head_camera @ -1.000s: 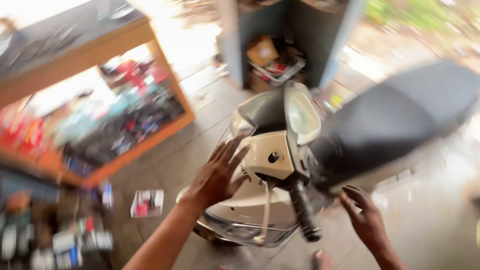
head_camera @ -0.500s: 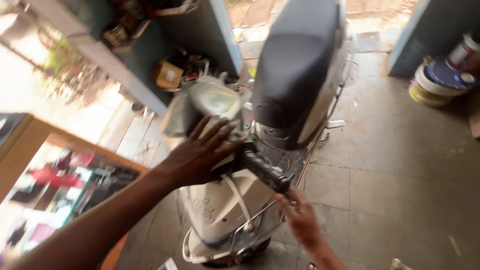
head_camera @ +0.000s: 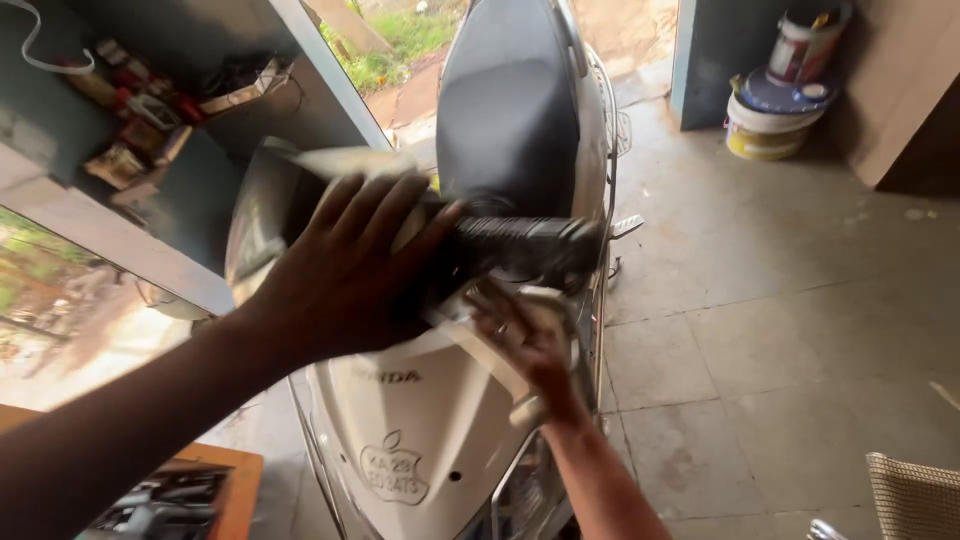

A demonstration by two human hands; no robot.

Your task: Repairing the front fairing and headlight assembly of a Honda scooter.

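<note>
Black ribbed handlebar grip [head_camera: 525, 247] juts right of the flat, unclenched left hand [head_camera: 345, 275]; right hand [head_camera: 525, 340] curls on the panel below.

A: Main object?

B: White scooter [head_camera: 420, 450], seen from the front end, black seat [head_camera: 510, 100] stretching away up the frame. Standing on a tiled floor.

A: Handlebar?

B: Black ribbed grip [head_camera: 520, 248], lying about level, pointing right. Headlight housing [head_camera: 270, 215] is just left of it, blurred.

A: Anything else on it?

B: White front panel faces the camera, carrying a round sticker and a small logo. Its lower part is cut off by the frame edge.
</note>
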